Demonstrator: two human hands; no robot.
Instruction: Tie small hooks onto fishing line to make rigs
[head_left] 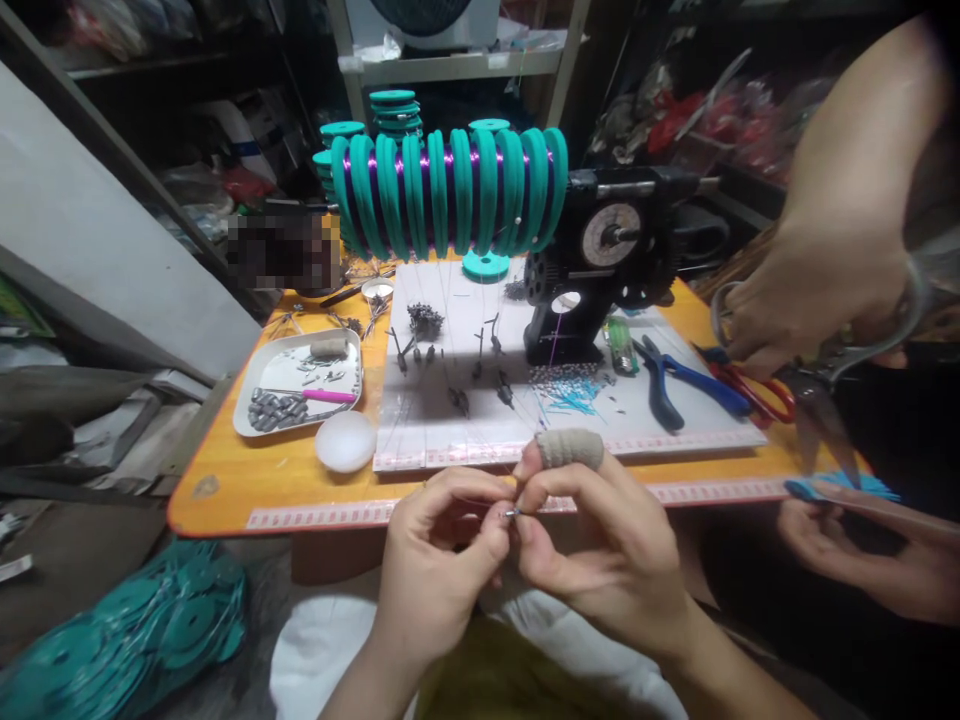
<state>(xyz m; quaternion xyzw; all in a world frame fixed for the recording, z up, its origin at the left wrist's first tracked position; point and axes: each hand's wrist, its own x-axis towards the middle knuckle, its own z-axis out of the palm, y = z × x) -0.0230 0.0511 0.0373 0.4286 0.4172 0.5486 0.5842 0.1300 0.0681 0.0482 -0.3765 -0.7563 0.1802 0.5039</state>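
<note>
- Head view, lower centre: the left hand (442, 560) and right hand (619, 545) meet fingertip to fingertip, each grip drawn closed in a pinch.
- Small metallic piece (511, 514) sits right at the fingertips, between thumb and index finger of each grip; its exact shape is too small to tell.
- Grey finger cover (571, 449) wraps one finger of the right hand.
- Upper centre: a row of green spools (463, 200), with fine threads hanging down over the white board (416, 420).
- Left of centre: a tray (281, 360) on the orange table (217, 460).
- Right side: another person's hand (817, 275) holds scissors (821, 385).
</note>
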